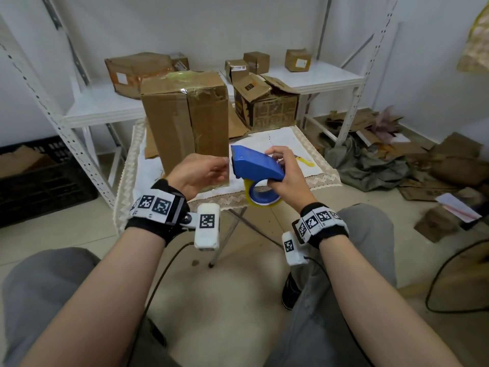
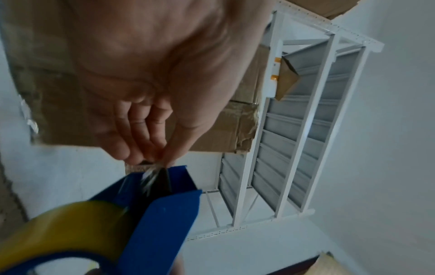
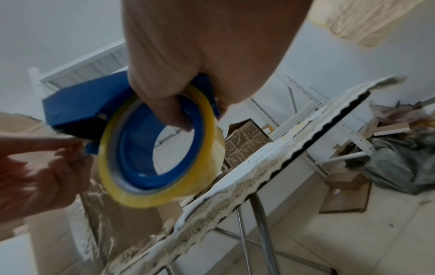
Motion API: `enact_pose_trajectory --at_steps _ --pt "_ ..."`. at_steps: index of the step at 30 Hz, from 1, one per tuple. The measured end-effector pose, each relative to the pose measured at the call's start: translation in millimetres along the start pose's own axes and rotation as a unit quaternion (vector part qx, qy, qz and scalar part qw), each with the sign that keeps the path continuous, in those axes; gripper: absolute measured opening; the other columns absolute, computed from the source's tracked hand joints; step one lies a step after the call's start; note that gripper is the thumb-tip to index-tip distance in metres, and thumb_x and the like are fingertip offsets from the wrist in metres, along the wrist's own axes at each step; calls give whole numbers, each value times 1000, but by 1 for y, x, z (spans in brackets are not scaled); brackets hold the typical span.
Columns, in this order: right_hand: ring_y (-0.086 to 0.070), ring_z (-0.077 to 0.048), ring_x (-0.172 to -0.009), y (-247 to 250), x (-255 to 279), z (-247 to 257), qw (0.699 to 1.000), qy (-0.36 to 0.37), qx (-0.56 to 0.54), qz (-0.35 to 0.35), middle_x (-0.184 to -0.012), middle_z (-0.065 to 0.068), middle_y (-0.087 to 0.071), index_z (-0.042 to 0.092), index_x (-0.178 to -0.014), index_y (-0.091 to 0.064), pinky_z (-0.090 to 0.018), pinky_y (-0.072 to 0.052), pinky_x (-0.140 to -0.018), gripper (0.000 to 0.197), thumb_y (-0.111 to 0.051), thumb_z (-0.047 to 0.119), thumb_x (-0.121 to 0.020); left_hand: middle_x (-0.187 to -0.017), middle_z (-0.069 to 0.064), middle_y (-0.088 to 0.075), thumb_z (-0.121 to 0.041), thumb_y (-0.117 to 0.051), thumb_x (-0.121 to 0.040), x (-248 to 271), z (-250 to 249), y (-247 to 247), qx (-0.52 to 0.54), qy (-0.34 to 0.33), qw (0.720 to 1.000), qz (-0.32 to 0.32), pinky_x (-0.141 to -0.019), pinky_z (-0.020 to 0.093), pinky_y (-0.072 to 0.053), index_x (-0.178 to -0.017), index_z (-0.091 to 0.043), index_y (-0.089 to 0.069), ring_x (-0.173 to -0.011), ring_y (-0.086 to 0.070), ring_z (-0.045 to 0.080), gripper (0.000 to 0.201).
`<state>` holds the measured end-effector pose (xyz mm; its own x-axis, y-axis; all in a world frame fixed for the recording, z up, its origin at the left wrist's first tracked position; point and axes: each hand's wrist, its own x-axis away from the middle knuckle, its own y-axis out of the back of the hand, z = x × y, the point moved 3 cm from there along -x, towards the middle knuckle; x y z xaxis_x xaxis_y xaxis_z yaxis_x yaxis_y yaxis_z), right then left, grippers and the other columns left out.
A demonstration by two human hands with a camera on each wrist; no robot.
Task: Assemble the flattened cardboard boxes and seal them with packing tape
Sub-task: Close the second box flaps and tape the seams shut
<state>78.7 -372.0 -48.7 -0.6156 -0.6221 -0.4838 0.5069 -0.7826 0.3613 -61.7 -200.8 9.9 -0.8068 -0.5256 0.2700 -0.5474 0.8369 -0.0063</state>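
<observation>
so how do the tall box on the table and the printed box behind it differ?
The tall box stands upright with plain brown sides and a taped top; the printed box is shorter, covered in dark print, its top flaps open and crumpled. Both are cardboard.

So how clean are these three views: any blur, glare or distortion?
Head view: evenly lit and sharp at the centre, the shelving uprights bowed by the wide lens. Left wrist view: dim, the tape dispenser smeared, glints on the tape end at the left hand. Right wrist view: the tape roll and tablecloth edge motion-blurred.
</observation>
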Motion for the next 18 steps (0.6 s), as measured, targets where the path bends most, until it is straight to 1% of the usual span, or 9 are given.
enact_pose_trajectory --at_steps 2,3,5,6,8,11,13,16,18 --pt "-55 -16 -108 -7 1 1 999 -6 19 28 -123 -7 -53 29 -136 -47 -19 -45 -88 79 -67 -12 -71 -72 7 -61 -10 -64 -99 1 -1 8 -28 -2 1000 -5 -70 23 -55 -98 1 -69 -46 -56 6 12" --pt "-57 -21 -108 -10 3 2 999 -18 18 37 -122 -8 -55 32 -140 -45 -24 -48 -89 82 -68 -7 -71 -72 7 -61 -10 -64 -99 2 -1 12 -38 -3 999 -8 -69 23 -55 -99 2 -69 -45 -55 5 13" --pt "-57 -26 -107 -18 5 3 998 -30 15 49 -123 -6 -54 33 -144 -41 -31 -49 -91 83 -71 5 -72 -72 7 -63 -9 -65 -98 2 -1 21 -63 -8 998 -21 -65 20 -55 -95 2 -70 -52 -58 8 12" --pt "-55 -25 -109 -22 6 5 998 -23 16 55 -125 -2 -51 31 -144 -40 -31 -48 -92 82 -73 9 -73 -71 7 -63 -9 -66 -97 1 -1 26 -80 -14 996 -31 -62 19 -55 -90 1 -71 -55 -58 9 13" --pt "-55 -19 -108 -26 8 6 998 -4 16 64 -122 4 -50 30 -144 -38 -27 -48 -89 82 -78 9 -76 -66 6 -63 -10 -69 -96 0 0 33 -112 -32 992 -48 -60 17 -55 -82 -3 -71 -54 -57 9 16" --pt "-59 -15 -101 -31 11 9 998 12 30 54 -111 8 -51 41 -144 -34 -29 -53 -84 85 -79 12 -77 -69 6 -66 -11 -70 -95 2 -2 45 -137 -52 987 -62 -58 17 -55 -77 -8 -70 -59 -59 11 18" --pt "-59 -13 -101 -36 12 12 998 30 29 50 -110 9 -50 47 -142 -32 -25 -53 -82 86 -78 18 -76 -70 5 -67 -10 -70 -95 5 -5 50 -156 -59 984 -64 -60 18 -54 -77 -9 -70 -61 -59 11 18" --pt "-59 -14 -101 -42 11 12 997 48 28 48 -115 5 -50 42 -144 -33 -20 -49 -80 85 -76 10 -78 -76 5 -69 -14 -71 -94 12 -11 57 -180 -56 980 -72 -63 19 -54 -85 -8 -72 -67 -61 11 11" --pt "-59 -14 -99 -35 15 2 999 33 26 31 -113 3 -51 37 -144 -35 -18 -49 -80 81 -75 14 -77 -83 7 -68 -14 -69 -95 19 -21 78 -181 -61 975 -114 -64 19 -53 -91 -6 -72 -71 -61 11 8"
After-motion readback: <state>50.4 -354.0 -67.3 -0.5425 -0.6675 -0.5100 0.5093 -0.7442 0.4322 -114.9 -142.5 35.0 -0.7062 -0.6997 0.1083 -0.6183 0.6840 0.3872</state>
